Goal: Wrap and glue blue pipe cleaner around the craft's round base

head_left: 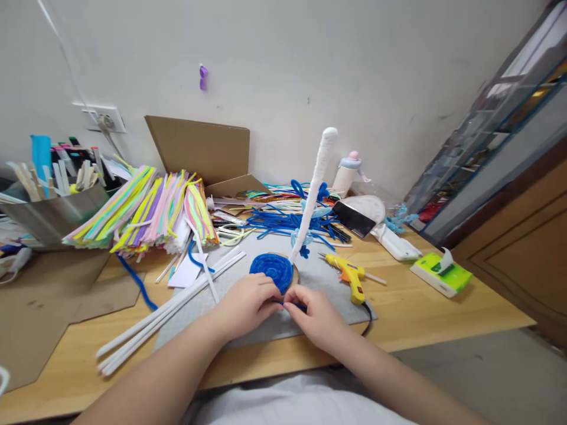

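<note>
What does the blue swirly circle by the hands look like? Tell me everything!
The blue spiral is a flat, roundish coil of fuzzy-looking cord, perhaps pipe cleaner, wound in rings. It appears to lie on a round tan base, whose edge shows at the right, near the foot of the white post. The left hand hides part of its near edge; I can't tell whether it presses down.

a black phone [354, 219] near a pale bottle [345, 178]; a wall socket [117, 119].
</note>
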`<state>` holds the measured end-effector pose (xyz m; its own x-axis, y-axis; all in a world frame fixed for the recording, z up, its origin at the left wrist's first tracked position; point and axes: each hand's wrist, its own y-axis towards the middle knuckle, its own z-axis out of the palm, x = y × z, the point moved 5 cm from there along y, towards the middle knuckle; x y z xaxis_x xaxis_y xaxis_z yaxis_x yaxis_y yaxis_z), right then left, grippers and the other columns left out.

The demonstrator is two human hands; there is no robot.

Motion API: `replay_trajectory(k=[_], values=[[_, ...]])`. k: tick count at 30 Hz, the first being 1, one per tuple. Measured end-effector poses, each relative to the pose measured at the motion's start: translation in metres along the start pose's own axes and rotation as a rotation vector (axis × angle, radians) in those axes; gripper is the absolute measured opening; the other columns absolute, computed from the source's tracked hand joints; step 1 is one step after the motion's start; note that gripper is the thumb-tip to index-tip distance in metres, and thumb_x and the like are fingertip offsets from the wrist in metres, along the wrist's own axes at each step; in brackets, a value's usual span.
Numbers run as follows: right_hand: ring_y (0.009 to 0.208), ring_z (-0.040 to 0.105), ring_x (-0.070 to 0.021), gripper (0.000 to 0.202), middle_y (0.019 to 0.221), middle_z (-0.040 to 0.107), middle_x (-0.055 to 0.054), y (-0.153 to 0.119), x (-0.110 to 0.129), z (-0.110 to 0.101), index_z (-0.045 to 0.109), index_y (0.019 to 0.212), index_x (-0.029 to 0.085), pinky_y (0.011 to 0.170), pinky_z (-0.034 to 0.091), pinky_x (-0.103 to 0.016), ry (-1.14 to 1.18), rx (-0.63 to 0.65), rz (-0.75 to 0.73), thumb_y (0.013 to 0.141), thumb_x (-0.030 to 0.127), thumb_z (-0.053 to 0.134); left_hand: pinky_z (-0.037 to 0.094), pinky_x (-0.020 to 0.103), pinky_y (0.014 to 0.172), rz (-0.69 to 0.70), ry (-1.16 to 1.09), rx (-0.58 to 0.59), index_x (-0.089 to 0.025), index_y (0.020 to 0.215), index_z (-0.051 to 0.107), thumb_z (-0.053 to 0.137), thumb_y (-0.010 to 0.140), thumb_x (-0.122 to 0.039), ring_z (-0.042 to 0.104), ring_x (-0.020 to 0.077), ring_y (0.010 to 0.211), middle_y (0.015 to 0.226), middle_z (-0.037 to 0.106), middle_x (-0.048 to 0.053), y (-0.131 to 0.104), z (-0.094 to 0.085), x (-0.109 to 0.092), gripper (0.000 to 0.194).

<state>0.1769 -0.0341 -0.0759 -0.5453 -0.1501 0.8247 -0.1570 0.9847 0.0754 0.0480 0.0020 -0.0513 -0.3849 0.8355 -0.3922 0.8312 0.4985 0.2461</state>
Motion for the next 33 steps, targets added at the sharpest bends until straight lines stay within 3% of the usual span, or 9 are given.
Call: replay_trajectory(k=[7,12,16,19,22,24,27,30,33], values=[[0.067,0.053,-0.0130,0.013,0.071,0.060,0.002,-0.011,-0.002,-0.006,0.057,0.078,0.019,0.060,0.037,-0.023,-0.081,0.054,0.001,0.085,0.026,0.048,0.038,0.026,0.066,0.003,0.090,0.083,-0.018,0.071,0.060,0.057,0.085,-0.026,0.056,0.0148,0.073,0.074,0.063,0.000,-0.004,0.004,-0.005,0.016],[0.068,0.054,-0.0176,0.035,0.074,0.061,-0.005,-0.019,-0.046,-0.094,0.054,0.071,0.020,0.059,0.037,-0.027,-0.434,-0.483,0.202,0.085,0.049,0.042,0.040,0.023,0.069,0.016,-0.012,0.134,-0.019,0.075,0.064,0.055,0.086,-0.024,0.058,0.0137,0.077,0.078,0.064,0.001,-0.009,-0.005,0.002,0.015],[0.054,0.053,-0.0180,0.049,0.058,0.060,-0.005,-0.023,-0.104,-0.130,0.053,0.060,0.021,0.049,0.029,-0.027,-0.600,-0.308,0.565,0.075,0.067,0.046,0.041,0.022,0.070,-0.018,-0.068,0.120,-0.019,0.074,0.066,0.057,0.084,-0.022,0.058,0.0133,0.077,0.078,0.064,0.001,-0.013,-0.018,0.014,0.014],[0.059,0.057,-0.0188,0.039,0.065,0.065,-0.005,-0.021,-0.123,-0.131,0.059,0.068,0.020,0.050,0.031,-0.026,-0.582,-0.236,0.592,0.070,0.059,0.055,0.041,0.021,0.067,-0.053,-0.072,0.118,-0.019,0.071,0.066,0.061,0.081,-0.021,0.057,0.0129,0.075,0.077,0.064,0.000,-0.014,-0.023,0.021,0.011],[0.063,0.058,-0.0196,0.022,0.069,0.065,-0.005,-0.020,-0.125,-0.130,0.060,0.069,0.020,0.052,0.033,-0.027,-0.537,-0.294,0.586,0.067,0.041,0.059,0.040,0.020,0.064,-0.070,-0.083,0.133,-0.018,0.069,0.066,0.064,0.079,-0.022,0.056,0.0117,0.072,0.075,0.063,0.000,-0.014,-0.022,0.024,0.010],[0.063,0.057,-0.0191,0.015,0.065,0.063,-0.004,-0.022,-0.121,-0.133,0.059,0.069,0.020,0.054,0.036,-0.027,-0.394,-0.387,0.564,0.065,0.034,0.058,0.041,0.021,0.066,-0.056,-0.102,0.122,-0.018,0.070,0.066,0.065,0.078,-0.024,0.057,0.0115,0.073,0.076,0.063,0.000,-0.014,-0.022,0.024,0.011],[0.061,0.054,-0.0167,0.016,0.063,0.057,-0.002,-0.030,-0.109,-0.133,0.056,0.074,0.020,0.057,0.043,-0.028,0.127,-0.449,0.468,0.064,0.032,0.060,0.042,0.023,0.075,-0.023,-0.118,0.063,-0.019,0.071,0.068,0.067,0.078,-0.027,0.058,0.0132,0.083,0.089,0.064,0.002,-0.013,-0.025,0.023,0.011],[0.059,0.051,-0.0130,0.021,0.069,0.051,0.000,-0.033,-0.089,-0.122,0.056,0.082,0.021,0.058,0.048,-0.026,0.709,-0.293,0.388,0.068,0.034,0.063,0.042,0.027,0.084,-0.015,-0.114,0.040,-0.019,0.070,0.068,0.068,0.077,-0.029,0.058,0.0161,0.094,0.105,0.064,0.003,-0.013,-0.028,0.024,0.011],[0.051,0.042,-0.0102,0.021,0.067,0.041,0.002,-0.032,-0.069,-0.115,0.054,0.083,0.023,0.049,0.047,-0.022,1.015,-0.206,0.351,0.079,0.044,0.054,0.042,0.028,0.087,0.005,-0.124,0.070,-0.020,0.070,0.069,0.068,0.077,-0.029,0.059,0.0172,0.097,0.109,0.066,0.003,-0.013,-0.026,0.024,0.011]])
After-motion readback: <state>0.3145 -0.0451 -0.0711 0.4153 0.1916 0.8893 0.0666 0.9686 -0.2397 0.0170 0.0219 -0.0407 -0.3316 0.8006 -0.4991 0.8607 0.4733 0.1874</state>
